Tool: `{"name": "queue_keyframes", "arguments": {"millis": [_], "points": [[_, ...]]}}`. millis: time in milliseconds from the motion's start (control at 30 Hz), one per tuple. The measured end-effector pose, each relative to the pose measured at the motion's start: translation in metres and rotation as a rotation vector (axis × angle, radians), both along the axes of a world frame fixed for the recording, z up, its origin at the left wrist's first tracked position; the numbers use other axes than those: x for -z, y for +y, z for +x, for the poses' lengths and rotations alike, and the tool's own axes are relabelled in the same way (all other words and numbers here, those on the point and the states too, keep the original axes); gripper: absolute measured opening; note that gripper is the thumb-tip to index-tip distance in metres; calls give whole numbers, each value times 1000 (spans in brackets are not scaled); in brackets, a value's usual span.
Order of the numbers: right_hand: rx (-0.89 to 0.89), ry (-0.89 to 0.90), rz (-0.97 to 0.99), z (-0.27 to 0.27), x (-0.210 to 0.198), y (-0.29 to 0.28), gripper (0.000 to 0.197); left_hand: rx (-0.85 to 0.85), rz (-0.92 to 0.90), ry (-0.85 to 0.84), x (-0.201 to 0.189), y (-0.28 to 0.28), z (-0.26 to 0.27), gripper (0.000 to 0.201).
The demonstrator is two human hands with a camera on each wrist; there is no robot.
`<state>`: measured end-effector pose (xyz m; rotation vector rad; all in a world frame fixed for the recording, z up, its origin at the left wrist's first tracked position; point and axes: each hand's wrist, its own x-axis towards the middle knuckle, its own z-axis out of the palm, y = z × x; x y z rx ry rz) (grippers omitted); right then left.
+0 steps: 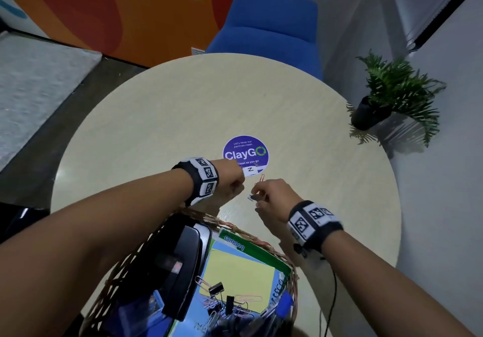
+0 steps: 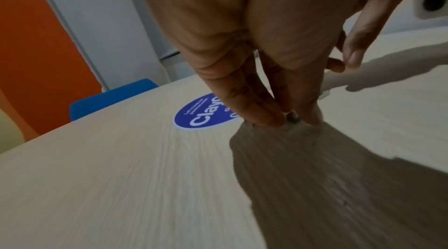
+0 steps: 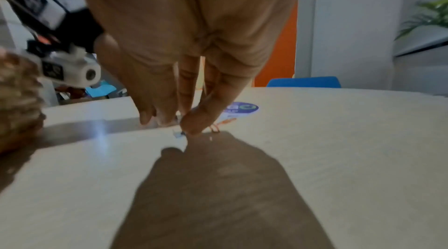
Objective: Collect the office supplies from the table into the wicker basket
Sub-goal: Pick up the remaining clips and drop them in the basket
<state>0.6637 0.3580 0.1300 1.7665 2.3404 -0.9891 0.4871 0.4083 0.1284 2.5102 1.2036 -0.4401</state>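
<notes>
The wicker basket (image 1: 146, 242) sits at the near edge of the round table (image 1: 183, 117), holding a black stapler (image 1: 183, 253), a notebook with a yellow sticky pad (image 1: 237, 271), binder clips and paper clips. Just beyond it, my right hand (image 1: 257, 193) pinches a red paper clip (image 1: 262, 178) and also touches a small blue-and-white item (image 1: 251, 197); the right wrist view shows the red paper clip (image 3: 215, 128) beside the thumb. My left hand (image 1: 235, 182) is curled beside it, and its fingertips (image 2: 271, 121) pinch a small dark item (image 2: 292, 117) at the table surface.
A round purple ClayGo sticker (image 1: 245, 151) lies just beyond both hands. A blue chair (image 1: 269, 23) stands at the table's far side and a potted plant (image 1: 386, 101) at the right. A black cable (image 1: 334, 284) hangs from my right wrist.
</notes>
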Motion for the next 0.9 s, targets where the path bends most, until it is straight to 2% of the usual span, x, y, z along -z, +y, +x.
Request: {"name": "queue_keyframes", "arguments": {"millis": [133,333,433,500,600,700,800,900], "points": [[7,-61,67,-13,21,7,23,52,-41,18,1,-1,7,21],[-13,-95,85,-20,34,8,10,31,-68,65,1,-3,6,24],[9,-107,65,-12,29,7,8,-22,-91,55,-21,-1,1,18],[70,-91,67,-4,24,4,8,-64,-110,-34,-45,-1,-6,8],[234,27,49,12,11,-1,8,-94,-115,-261,-80,-19,-19,8],[284,192,-34,25,-8,-6,15,-52,-207,-389,-100,-62,-26,10],[276,334,-117,30,-34,-22,11,19,-375,-404,-104,-111,-27,8],[189,415,-167,27,-56,-44,11,103,-442,-328,-99,-141,-28,24]]}}
